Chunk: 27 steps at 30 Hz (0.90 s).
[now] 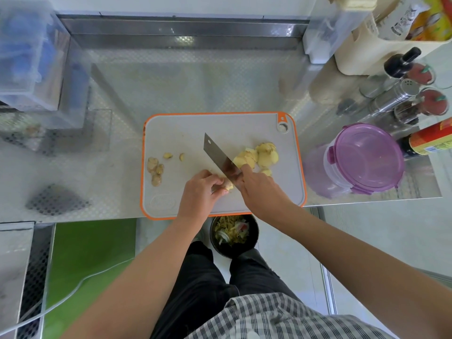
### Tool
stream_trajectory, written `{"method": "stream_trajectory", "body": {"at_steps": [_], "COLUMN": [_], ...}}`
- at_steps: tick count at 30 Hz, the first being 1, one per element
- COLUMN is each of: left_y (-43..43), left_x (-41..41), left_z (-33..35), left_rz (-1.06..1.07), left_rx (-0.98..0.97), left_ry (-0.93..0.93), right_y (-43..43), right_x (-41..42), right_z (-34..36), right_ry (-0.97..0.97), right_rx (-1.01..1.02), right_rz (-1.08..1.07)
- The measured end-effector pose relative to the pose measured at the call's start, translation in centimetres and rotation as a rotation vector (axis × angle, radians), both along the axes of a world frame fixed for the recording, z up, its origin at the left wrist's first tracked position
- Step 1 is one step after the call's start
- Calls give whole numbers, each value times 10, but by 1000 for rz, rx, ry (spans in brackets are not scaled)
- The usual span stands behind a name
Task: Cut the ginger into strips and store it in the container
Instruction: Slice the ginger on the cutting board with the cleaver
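A grey cutting board [186, 133] with an orange rim lies on the steel counter. My left hand [201, 189] pinches a small ginger piece [228, 185] near the board's front. My right hand [260, 189] grips the handle of a cleaver [217, 156]; its blade slants up and left, right beside that piece. Peeled ginger chunks [265, 156] lie just right of the blade. Knobbly trimmings [155, 170] sit at the board's left. To the right of the board stands a clear container with a purple lid [367, 156], closed.
Spice jars and bottles [403, 94] crowd the back right, and a sauce bottle [430, 140] lies behind the container. A clear plastic box [31, 59] stands at the back left. Below the counter edge a black bin [234, 233] holds scraps.
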State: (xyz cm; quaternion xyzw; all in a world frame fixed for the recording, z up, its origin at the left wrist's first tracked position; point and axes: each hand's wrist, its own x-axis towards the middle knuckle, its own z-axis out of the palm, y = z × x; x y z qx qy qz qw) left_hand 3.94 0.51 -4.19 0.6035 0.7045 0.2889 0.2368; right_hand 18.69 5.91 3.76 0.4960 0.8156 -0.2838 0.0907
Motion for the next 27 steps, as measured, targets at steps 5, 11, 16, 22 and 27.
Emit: {"method": "stream_trajectory", "body": {"at_steps": [5, 11, 16, 22, 27], "left_y": [0, 0, 0, 1, 0], "left_x": [0, 1, 1, 0, 0], "left_z": [-2, -2, -3, -3, -3], "left_rz": [0, 22, 11, 20, 11], "left_rx": [-2, -7, -3, -2, -7], "left_ry": [-6, -34, -15, 1, 0], "right_y": [-1, -5, -6, -4, -12], "right_x": [0, 0, -4, -11, 0], "right_z": [1, 3, -2, 0, 2], "right_ry": [-18, -70, -98, -143, -164], "right_rx": [9, -11, -38, -19, -20], "right_rz": [-3, -17, -63, -26, -25]}}
